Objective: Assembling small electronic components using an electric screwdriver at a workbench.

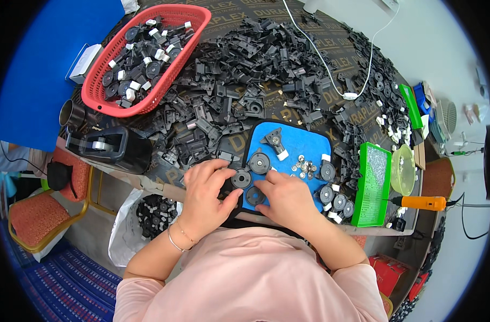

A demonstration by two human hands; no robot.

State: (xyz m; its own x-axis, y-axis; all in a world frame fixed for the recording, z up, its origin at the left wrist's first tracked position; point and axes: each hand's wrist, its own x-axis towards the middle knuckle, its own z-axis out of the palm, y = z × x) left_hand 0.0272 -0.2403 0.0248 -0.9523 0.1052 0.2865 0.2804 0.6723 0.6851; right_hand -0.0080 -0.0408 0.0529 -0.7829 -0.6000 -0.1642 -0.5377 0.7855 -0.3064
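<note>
My left hand (206,194) is closed on a round black plastic wheel (242,178) at the left edge of the blue mat (304,136). Thumb and index finger meet its rim. My right hand (287,196) pinches another black disc (254,196) just below and to the right. A third black wheel-shaped part (259,162) lies above them on the mat. Farther up rests a black bracket with a white tip (274,141). A small heap of shiny metal pieces (303,167) sits beyond my right hand. Several assembled black wheels with white ends (339,202) line the mat's right side.
Loose black brackets (256,53) are heaped across the table. A red basket (89,88) of parts stands far left, near a tape dispenser (116,149). On the right are a green tray (370,198), a yellow bowl (403,170) and an orange-handled electric tool (423,203).
</note>
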